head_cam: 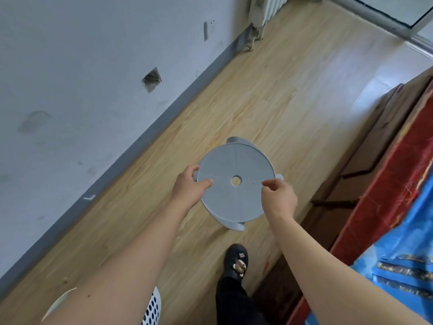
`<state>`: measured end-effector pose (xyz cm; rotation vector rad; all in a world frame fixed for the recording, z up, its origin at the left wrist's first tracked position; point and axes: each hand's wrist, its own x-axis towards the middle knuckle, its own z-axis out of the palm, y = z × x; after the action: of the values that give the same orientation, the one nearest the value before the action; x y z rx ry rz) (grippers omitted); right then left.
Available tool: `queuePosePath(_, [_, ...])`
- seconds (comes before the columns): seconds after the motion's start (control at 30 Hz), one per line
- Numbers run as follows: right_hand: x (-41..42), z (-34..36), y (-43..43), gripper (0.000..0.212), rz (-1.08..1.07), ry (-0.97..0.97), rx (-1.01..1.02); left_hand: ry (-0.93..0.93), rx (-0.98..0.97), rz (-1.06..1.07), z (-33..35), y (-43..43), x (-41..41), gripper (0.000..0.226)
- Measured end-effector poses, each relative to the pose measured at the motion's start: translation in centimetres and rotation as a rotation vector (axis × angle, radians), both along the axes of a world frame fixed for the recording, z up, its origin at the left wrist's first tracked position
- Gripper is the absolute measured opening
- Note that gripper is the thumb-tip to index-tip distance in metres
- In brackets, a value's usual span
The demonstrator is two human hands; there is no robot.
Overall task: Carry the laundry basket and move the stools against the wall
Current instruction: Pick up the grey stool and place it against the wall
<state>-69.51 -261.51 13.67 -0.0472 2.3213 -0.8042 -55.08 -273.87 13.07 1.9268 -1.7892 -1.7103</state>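
A round grey plastic stool [234,167] with a small hole in the middle of its seat is seen from above, over the wooden floor. My left hand [189,186] grips the seat's left rim, thumb on top. My right hand [278,195] pinches the right rim. Whether the stool's feet touch the floor I cannot tell. A white perforated laundry basket [152,310] stands at the bottom left, mostly hidden behind my left forearm.
A white wall [70,90] with a grey skirting board [145,134] runs along the left. A radiator [264,10] stands at the far end. A bed with a red and blue cover [398,207] fills the right side. My foot in a dark slipper [236,259] is on the floor.
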Motion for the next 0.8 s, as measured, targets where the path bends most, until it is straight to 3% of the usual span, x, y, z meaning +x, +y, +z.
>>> queuePosePath(0.2, [-3.0, -4.7, 0.2, 0.035, -0.058, -0.048, 0.065, -0.109, 0.015, 0.05, -4.8, -1.4, -2.2, 0.074])
queuePosePath(0.57, [-4.0, -8.8, 0.8, 0.071, -0.095, -0.037, 0.108, -0.187, 0.064, -0.032, -9.6, -6.6, -3.8, 0.087])
queuePosePath(0.8, [-3.3, -12.4, -1.1, 0.086, -0.412, 0.016, 0.161, -0.15, 0.252, -0.164, -13.6, -9.0, -5.9, 0.082])
